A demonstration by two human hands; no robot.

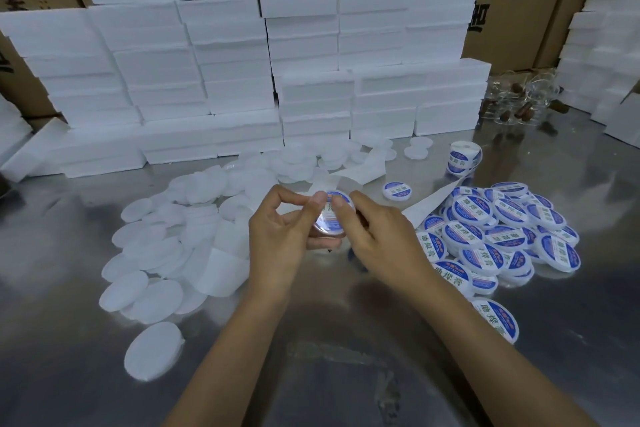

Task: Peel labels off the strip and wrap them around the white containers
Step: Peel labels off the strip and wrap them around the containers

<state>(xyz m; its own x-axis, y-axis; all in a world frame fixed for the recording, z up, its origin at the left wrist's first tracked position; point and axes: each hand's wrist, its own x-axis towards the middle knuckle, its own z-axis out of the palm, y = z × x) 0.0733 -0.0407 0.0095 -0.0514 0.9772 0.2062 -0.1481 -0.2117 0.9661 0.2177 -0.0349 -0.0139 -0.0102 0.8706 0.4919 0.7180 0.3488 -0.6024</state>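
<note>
I see one round container (329, 218) held above the metal table (311, 357), mid-frame; my fingers cover most of it, so only part of its blue label (333, 198) shows. My left hand (280, 236) cups it with thumb on the top edge; my right hand (377, 239) pinches its right side, thumb pressing the label. Unlabelled white containers (156, 253) lie heaped left, too overlapped to count. Labelled ones (498, 236) pile right. One label roll (462, 156) stands behind, its backing strip (429, 201) trailing.
</note>
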